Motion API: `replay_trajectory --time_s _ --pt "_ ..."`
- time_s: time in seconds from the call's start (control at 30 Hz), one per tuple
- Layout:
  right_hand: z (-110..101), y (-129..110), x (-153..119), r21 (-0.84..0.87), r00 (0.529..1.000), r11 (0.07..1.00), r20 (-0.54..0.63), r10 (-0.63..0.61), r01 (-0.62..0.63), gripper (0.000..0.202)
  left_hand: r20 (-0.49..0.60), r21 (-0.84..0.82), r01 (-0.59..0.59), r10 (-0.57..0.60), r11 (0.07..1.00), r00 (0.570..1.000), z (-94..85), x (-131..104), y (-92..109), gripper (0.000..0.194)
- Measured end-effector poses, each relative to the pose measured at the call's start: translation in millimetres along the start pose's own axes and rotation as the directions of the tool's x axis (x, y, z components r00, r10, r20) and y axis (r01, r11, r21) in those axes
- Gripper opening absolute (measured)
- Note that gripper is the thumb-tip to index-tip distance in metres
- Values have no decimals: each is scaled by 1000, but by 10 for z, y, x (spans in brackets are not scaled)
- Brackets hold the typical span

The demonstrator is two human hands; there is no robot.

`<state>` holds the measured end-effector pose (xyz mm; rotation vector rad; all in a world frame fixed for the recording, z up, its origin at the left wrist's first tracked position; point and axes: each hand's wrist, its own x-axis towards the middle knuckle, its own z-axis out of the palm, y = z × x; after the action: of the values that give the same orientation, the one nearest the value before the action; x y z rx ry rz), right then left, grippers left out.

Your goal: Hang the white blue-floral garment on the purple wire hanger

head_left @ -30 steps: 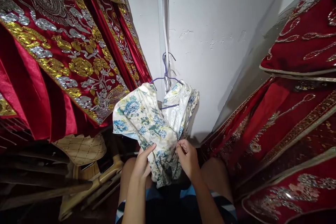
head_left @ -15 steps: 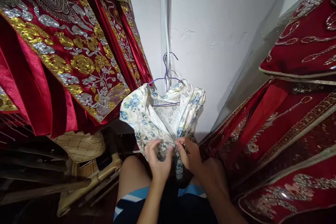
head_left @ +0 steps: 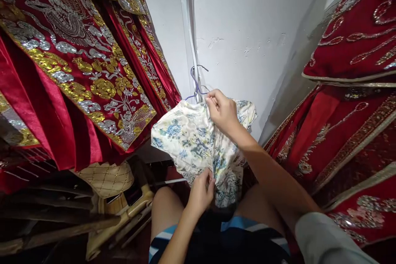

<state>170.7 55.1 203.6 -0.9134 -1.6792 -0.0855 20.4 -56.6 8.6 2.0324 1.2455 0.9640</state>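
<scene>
A white floral garment (head_left: 185,132) with blue flowers hangs on a purple hanger (head_left: 194,76) in front of the wall. Its front edges meet along the middle. High on that front line, near the neck, my right hand (head_left: 221,111) pinches the fabric just below the hanger's hook. My left hand (head_left: 202,189) is closed on the same line lower down, above my lap. The garment's lower part is bunched between my knees.
Red garments with gold and silver embroidery (head_left: 102,86) hang at the left, and beaded red garments (head_left: 346,132) at the right. A wooden chair (head_left: 117,218) with a quilted cream item (head_left: 107,177) stands at the lower left. Behind is a white wall (head_left: 247,20).
My right hand has moved up from the lower front to the neck. The open neckline has been drawn together. My left hand, open before, has closed on the garment's front.
</scene>
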Motion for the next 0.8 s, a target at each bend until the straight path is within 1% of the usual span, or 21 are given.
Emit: replay_trajectory --time_s 0.07,0.1,0.13,0.17,0.2,0.23,0.27,0.3,0.33,0.37,0.43,0.5,0.57,0.6,0.63,0.7,0.73,0.77,0.8 --pt "7 -70 17 7 1000 1000 15 -26 26 12 33 -5 -14 14 1000 999 -168 70 27 8" --pt "8 -101 -19 21 999 999 38 -32 32 12 15 -20 -41 41 999 999 -288 137 78 7" --pt "6 -126 -69 37 998 999 60 -36 34 12 -33 -34 -84 83 996 996 -428 228 155 3" --pt "2 -143 -121 50 996 998 76 -38 34 12 -129 -51 -143 135 988 982 -583 341 255 5" --pt "-4 -154 -167 60 996 998 86 -39 34 12 -231 -53 -210 193 976 954 -745 472 371 13" --pt "-11 -159 -201 67 995 997 89 -40 34 12 -354 -14 -271 249 962 902 -905 617 494 20" --pt "-19 -160 -222 73 995 997 89 -41 35 12 -440 41 -323 308 945 844 -1052 769 616 24" --pt "-26 -157 -229 77 995 996 90 -44 37 12 -472 98 -352 355 931 807 -1179 920 728 28" --pt "-33 -152 -227 79 995 996 89 -47 40 12 -454 152 -378 404 913 794 -1279 1063 826 28" --pt "-35 -141 -218 79 995 996 85 -51 45 12 -415 210 -406 456 890 787 -1346 1190 906 22" --pt "-21 -97 -198 70 996 995 63 -69 65 14 -355 284 -428 509 858 784 -1392 1382 1021 16" --pt "36 -11 -211 41 995 994 15 -103 102 17 -366 270 -428 503 862 783 -1365 1493 1101 17" --pt "137 111 -292 26 987 987 -4 -161 161 21 -442 179 -428 461 886 769 -1355 1550 1169 17" --pt "196 176 -366 34 980 980 20 -196 195 22 -501 129 -434 437 892 747 -1384 1569 1195 17" --pt "252 235 -461 56 972 973 66 -227 223 23 -566 85 -442 408 893 716 -1443 1584 1209 18" --pt "333 315 -699 119 950 964 179 -257 238 24 -692 35 -445 343 895 635 -1646 1598 1170 18" --pt "347 329 -827 145 947 967 216 -239 211 24 -746 28 -435 309 900 590 -1773 1592 1105 17" --pt "344 323 -951 167 953 973 231 -195 158 23 -791 13 -410 260 912 554 -1900 1575 1006 15" --pt "325 300 -1062 197 963 977 235 -133 87 22 -835 3 -375 209 927 509 -2012 1546 874 15"
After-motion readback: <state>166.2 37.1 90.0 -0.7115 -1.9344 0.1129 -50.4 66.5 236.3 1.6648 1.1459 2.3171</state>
